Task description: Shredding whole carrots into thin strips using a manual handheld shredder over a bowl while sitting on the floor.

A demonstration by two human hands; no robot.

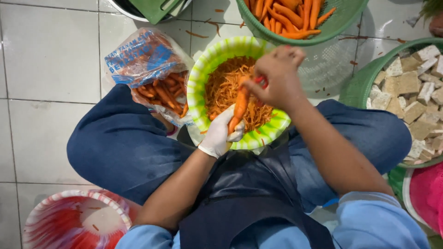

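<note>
My left hand [220,133], in a white glove, grips the lower end of an orange carrot [239,106] over a green and white striped bowl [203,78] full of shredded carrot [226,87]. My right hand [277,76] is bare and closed on a red-handled peeler [261,82], held against the carrot's upper end. I sit cross-legged on the tiled floor in blue trousers and a dark apron, with the bowl between my knees.
A plastic bag of carrots [152,69] lies left of the bowl. A green basket of peeled carrots [300,27] is at the top, a green basket of tofu cubes [410,92] at right, a red and white bowl [76,221] bottom left, a pink basin [427,196] bottom right.
</note>
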